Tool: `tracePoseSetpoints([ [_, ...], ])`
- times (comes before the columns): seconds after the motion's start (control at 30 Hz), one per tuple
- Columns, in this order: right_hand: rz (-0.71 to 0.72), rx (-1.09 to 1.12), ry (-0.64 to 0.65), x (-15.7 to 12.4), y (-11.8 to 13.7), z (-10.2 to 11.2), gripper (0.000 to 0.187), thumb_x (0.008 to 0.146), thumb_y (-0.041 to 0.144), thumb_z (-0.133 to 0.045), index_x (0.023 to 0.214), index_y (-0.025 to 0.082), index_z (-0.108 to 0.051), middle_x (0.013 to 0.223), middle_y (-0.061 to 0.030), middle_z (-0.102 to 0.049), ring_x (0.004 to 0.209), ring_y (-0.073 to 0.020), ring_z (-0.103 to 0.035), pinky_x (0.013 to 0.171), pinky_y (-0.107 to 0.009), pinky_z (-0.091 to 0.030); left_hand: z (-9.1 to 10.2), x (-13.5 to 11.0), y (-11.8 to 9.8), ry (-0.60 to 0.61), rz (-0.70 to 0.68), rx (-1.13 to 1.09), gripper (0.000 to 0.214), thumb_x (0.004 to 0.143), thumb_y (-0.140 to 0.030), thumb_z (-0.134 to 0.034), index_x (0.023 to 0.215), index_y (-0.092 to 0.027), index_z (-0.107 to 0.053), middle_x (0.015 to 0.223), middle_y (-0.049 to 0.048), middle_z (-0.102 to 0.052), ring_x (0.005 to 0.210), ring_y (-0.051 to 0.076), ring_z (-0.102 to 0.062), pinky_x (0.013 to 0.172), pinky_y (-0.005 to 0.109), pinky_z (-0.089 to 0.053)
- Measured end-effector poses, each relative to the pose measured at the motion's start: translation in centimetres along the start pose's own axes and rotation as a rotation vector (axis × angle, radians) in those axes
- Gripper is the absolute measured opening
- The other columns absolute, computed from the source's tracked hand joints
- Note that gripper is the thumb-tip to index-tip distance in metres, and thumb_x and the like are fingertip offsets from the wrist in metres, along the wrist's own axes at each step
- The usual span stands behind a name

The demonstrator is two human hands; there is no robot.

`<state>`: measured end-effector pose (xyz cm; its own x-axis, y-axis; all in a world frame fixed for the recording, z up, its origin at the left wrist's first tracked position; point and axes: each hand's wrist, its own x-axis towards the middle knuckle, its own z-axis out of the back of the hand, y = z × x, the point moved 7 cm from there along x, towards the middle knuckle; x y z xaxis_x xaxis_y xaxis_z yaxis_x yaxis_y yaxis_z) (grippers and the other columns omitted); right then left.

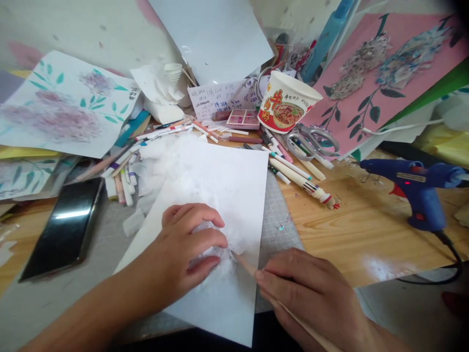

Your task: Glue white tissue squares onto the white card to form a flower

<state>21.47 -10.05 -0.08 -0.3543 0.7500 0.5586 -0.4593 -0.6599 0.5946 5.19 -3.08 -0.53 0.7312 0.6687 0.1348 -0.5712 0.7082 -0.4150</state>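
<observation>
A sheet of white paper (pixel 242 181) lies at a slant in front of me, with crumpled, thin white tissue-like material (pixel 220 281) on its lower half. My left hand (pixel 190 244) rests over that material, fingers spread and curved, with a gap between thumb and fingertips. In my right hand (pixel 308 288) is a slim, pale wooden stick (pixel 246 264), gripped like a pen. Its narrow, darker tip touches the white material just beside my left fingertips. The stick's far end runs back beneath my right palm.
A black phone (pixel 66 225) lies left on the grey cutting mat (pixel 282 230). Loose pens (pixel 289 168), scissors (pixel 311 142) and a paper noodle cup (pixel 287 102) stand beyond the sheet. A blue glue gun (pixel 421 190) with a cord is at right. Floral pictures (pixel 69 102) lean behind.
</observation>
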Motion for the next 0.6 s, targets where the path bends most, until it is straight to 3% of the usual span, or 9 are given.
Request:
tracePoseSetpoints([
  [0.23, -0.145, 0.025, 0.049, 0.2, -0.8, 0.0, 0.021, 0.086, 0.010, -0.061, 0.103, 0.016, -0.072, 0.082, -0.0064, -0.073, 0.067, -0.0153, -0.066, 0.055, -0.025, -0.055, -0.2, 0.0, 0.0, -0.008, -0.024, -0.034, 0.018, 0.087, -0.015, -0.053, 0.094, -0.029, -0.063, 0.116, 0.0018, -0.055, 0.115, 0.026, -0.047, 0.098, 0.046, -0.026],
  [0.43, -0.256, 0.183, -0.031, 0.0, -1.7, 0.5, 0.020, 0.086, 0.009, -0.063, 0.102, 0.019, -0.071, 0.086, -0.0050, -0.073, 0.072, -0.0138, -0.069, 0.060, -0.021, -0.055, 0.5, -0.3, -1.3, -0.006, -0.090, -0.011, 0.032, 0.090, -0.010, -0.044, 0.096, -0.031, -0.066, 0.120, 0.0020, -0.052, 0.122, 0.026, -0.040, 0.099, 0.047, -0.024],
  [0.6, -0.382, 0.245, -0.114, -0.4, -2.6, 1.4, 0.017, 0.086, 0.012, -0.065, 0.096, 0.024, -0.072, 0.085, -0.0010, -0.074, 0.075, -0.0125, -0.069, 0.064, -0.020, -0.055, 0.3, -1.0, -2.1, 0.032, -0.091, 0.060, 0.025, 0.082, -0.030, -0.062, 0.106, -0.037, -0.065, 0.125, 0.0028, -0.051, 0.125, 0.034, -0.037, 0.101, 0.055, -0.020],
])
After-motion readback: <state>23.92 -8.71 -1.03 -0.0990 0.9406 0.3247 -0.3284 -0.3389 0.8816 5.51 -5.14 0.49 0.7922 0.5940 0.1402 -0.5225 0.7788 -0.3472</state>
